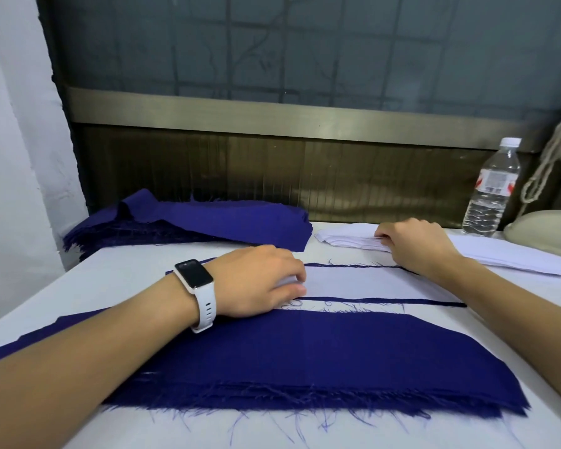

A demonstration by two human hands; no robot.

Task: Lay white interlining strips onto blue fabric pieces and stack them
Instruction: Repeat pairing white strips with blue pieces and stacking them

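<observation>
Your left hand (259, 280), white watch (195, 286) on its wrist, rests palm-down at table centre; its fingertips (297, 281) press a white strip (353, 283) lying on a blue piece (370, 300), blue showing along both long edges; nothing is gripped. Your right hand (415, 244), toward 1 o'clock, has fingers curled onto the near end of the white strip pile (499, 254); whether it has pinched a strip, you cannot tell. Toward 6 o'clock lies a frayed blue stack (305, 361); at 11 o'clock a larger blue heap (214, 225); at 2 o'clock 1 water bottle (491, 192) stands upright on the white table (117, 270).
</observation>
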